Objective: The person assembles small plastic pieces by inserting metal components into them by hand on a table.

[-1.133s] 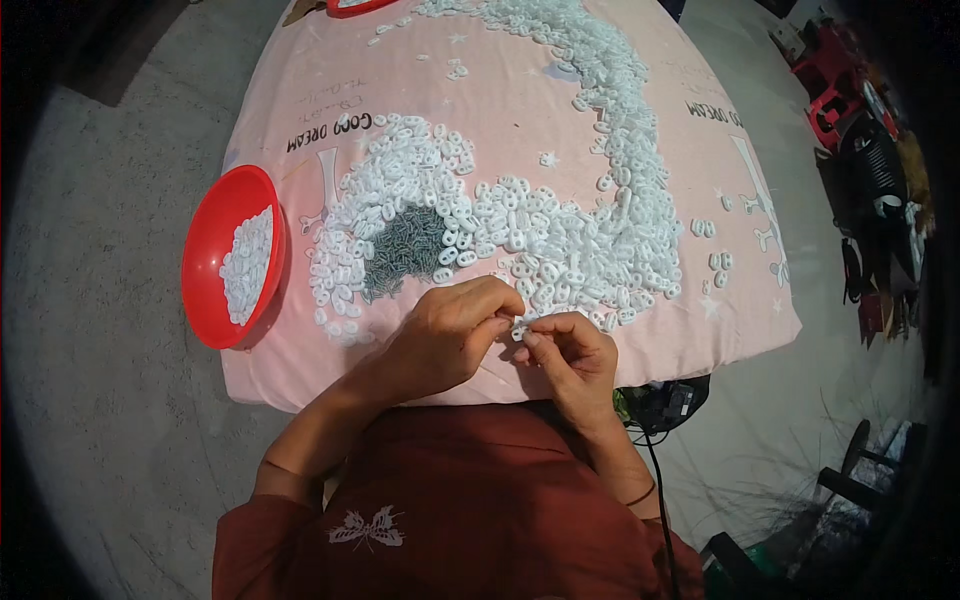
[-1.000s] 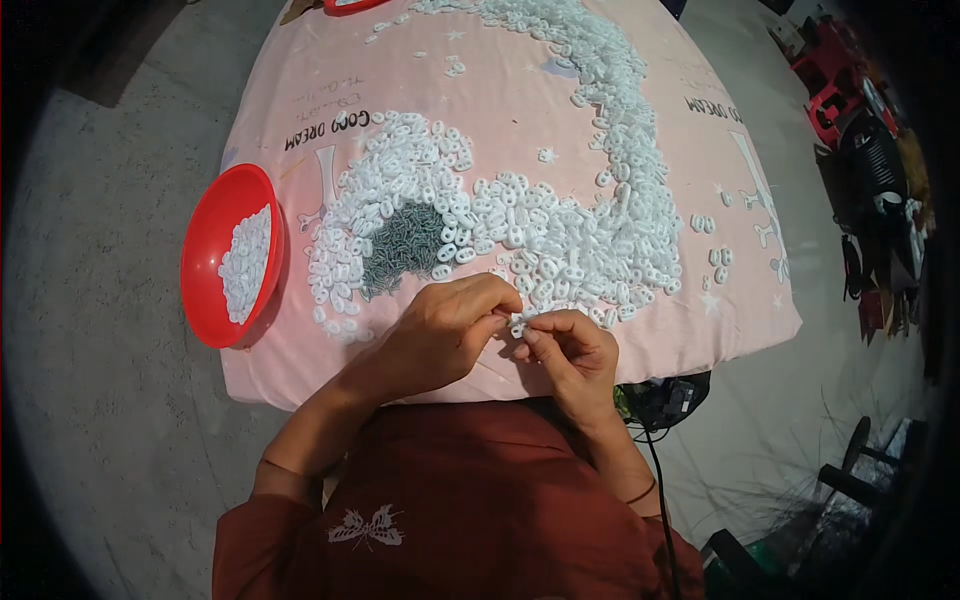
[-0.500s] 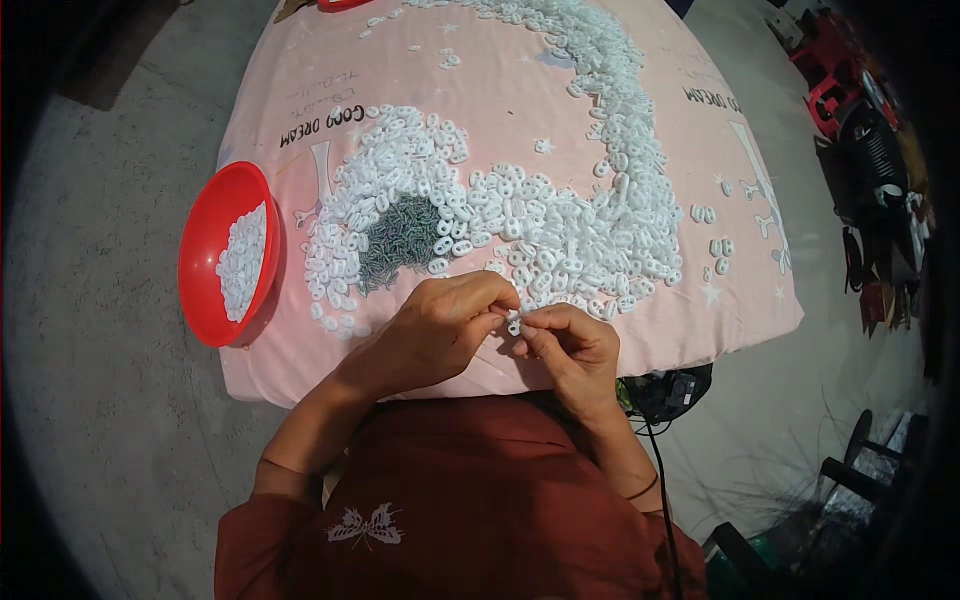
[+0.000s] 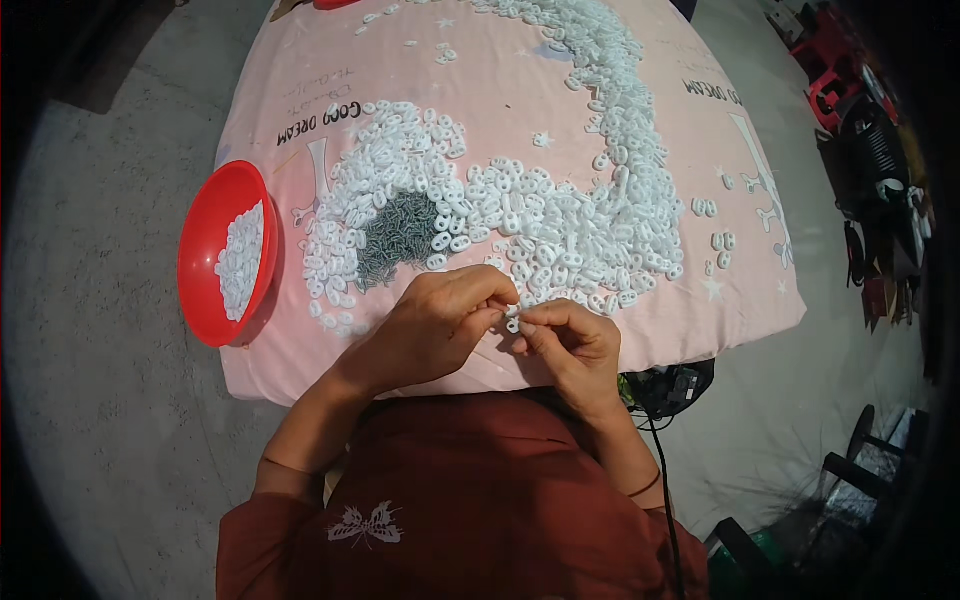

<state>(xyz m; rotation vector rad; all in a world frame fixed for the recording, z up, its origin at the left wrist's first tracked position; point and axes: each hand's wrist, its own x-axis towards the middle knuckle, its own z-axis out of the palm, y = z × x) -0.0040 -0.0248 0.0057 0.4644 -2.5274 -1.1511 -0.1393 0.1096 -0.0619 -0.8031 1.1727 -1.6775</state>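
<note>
1. The left hand [image 4: 440, 318] reaches in over the near edge of the table, its thumb and forefinger bent in toward each other beside a small white piece [image 4: 513, 325]. Whether these fingertips grip the piece itself or something tiny against it, I cannot tell.
2. The right hand [image 4: 577, 350] faces it, thumb and forefinger pinching the same white piece; its other fingers curl underneath.
3. That piece is between the two sets of fingertips, in front of the person's chest and just on the near side of the big white heap.
4. The white heap [image 4: 560, 235] is made of oval pieces with holes. It spreads beyond the hands, then runs as a thick band along the right side toward the far end of the table.
5. Left of it, more white ovals curve around a pile of grey screws [image 4: 400, 235], touching it; the pile lies beyond the left hand.
6. A red bowl [image 4: 197, 275] sits tilted at the left edge of the table, with a batch of white pieces [image 4: 240, 262] inside.
7. A few loose ovals [image 4: 722, 242] lie apart to the right of the heap.
8. Everything rests on a pink cloth [image 4: 690, 335] printed with stars and lettering.
9. The person wears a reddish-brown shirt [image 4: 480, 490] with a pale butterfly on the front.
</note>
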